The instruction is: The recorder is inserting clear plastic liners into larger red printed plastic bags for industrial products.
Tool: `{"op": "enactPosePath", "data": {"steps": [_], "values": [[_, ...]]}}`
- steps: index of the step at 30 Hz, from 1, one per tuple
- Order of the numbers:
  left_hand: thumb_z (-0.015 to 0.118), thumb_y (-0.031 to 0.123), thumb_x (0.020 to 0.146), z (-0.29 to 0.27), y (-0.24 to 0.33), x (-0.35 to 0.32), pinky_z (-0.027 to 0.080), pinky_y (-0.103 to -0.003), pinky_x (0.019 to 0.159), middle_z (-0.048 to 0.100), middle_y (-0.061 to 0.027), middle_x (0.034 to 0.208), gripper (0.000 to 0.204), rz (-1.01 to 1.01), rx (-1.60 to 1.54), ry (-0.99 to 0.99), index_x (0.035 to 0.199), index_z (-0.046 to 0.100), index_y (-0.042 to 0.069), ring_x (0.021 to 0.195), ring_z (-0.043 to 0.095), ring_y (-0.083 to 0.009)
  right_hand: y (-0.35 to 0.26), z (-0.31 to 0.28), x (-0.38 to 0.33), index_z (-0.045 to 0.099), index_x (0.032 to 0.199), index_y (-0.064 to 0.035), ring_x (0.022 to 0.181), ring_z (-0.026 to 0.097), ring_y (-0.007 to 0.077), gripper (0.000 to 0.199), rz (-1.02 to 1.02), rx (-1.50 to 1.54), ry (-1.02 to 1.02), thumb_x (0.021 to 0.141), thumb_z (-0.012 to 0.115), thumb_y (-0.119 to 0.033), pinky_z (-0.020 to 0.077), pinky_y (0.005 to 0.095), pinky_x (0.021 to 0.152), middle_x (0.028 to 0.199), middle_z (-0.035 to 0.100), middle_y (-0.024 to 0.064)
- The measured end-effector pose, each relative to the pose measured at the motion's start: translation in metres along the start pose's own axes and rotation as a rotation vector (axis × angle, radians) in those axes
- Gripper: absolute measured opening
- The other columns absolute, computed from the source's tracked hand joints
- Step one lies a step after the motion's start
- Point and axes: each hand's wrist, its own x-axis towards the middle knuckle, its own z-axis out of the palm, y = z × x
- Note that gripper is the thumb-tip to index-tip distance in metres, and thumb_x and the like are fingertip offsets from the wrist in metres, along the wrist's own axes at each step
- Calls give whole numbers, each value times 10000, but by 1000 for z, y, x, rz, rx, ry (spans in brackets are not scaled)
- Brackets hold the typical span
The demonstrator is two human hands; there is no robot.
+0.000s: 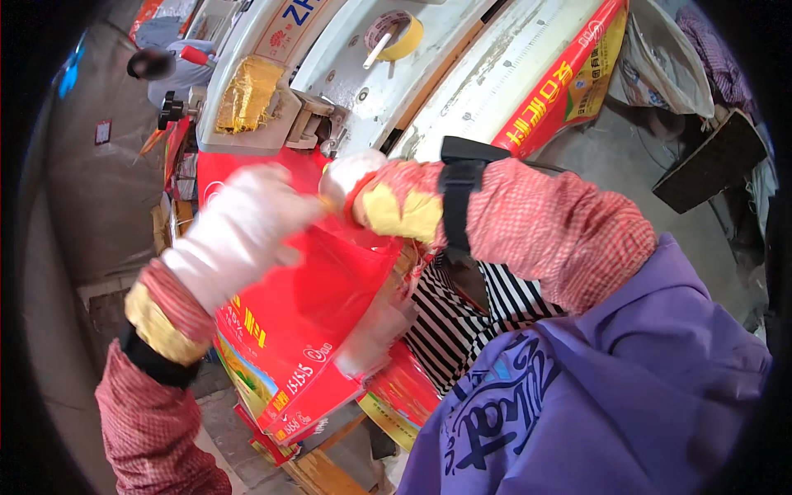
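Note:
A red printed plastic sack [318,285] hangs below the head of a white industrial sewing machine [264,91]. My left hand [252,219], in a white glove, is over the sack's upper part, its fingers smeared by motion. My right hand [351,177], also gloved in white, is curled at the sack's top edge, close to the machine. The two hands almost meet, and a small yellowish bit shows between them. Whitish, see-through plastic [379,330] shows at the sack's right side.
A roll of yellow tape [396,35] lies on the machine bed. Another red and yellow sack [569,78] drapes over the white surface at upper right. A large whitish bag [664,62] stands beyond it, near a dark board [709,161]. At upper left there is another person [169,74].

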Motion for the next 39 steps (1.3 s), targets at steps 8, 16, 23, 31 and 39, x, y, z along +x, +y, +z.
{"op": "enactPosePath", "data": {"steps": [8,16,23,31,39], "values": [[568,232,772,20,98,-15,500,-365,675,605,-85,785,107,288,-266,-290,796,616,140,718,606,-262,4,-80,-67,597,993,-28,783,632,365,317,52,-63,-83,785,461,-224,489,440,659,839,652,173],[626,52,721,61,44,12,506,-353,677,593,-118,957,318,-195,-212,615,1032,560,38,756,611,-248,-5,-75,-95,554,1121,-61,776,602,380,331,28,102,10,875,418,-234,468,427,671,875,627,185],[497,137,781,66,81,5,487,-449,651,623,-171,770,134,-282,-433,-624,804,602,57,755,609,-362,-4,-74,-98,493,1236,-113,860,600,372,388,121,102,-19,862,426,-192,470,410,728,989,610,208],[540,158,826,93,111,25,441,-262,676,536,-25,754,195,-611,-1297,101,939,533,-1,728,500,-121,-14,-74,-99,438,1275,-68,860,618,347,464,293,-21,-178,822,436,-168,481,411,727,1004,608,220],[638,371,728,-14,85,-10,453,-387,537,556,-71,571,412,-195,-159,-381,1002,574,71,566,591,-249,-55,-25,-188,569,912,-51,624,611,250,179,216,-352,411,759,512,-125,455,411,408,743,594,130]]}}
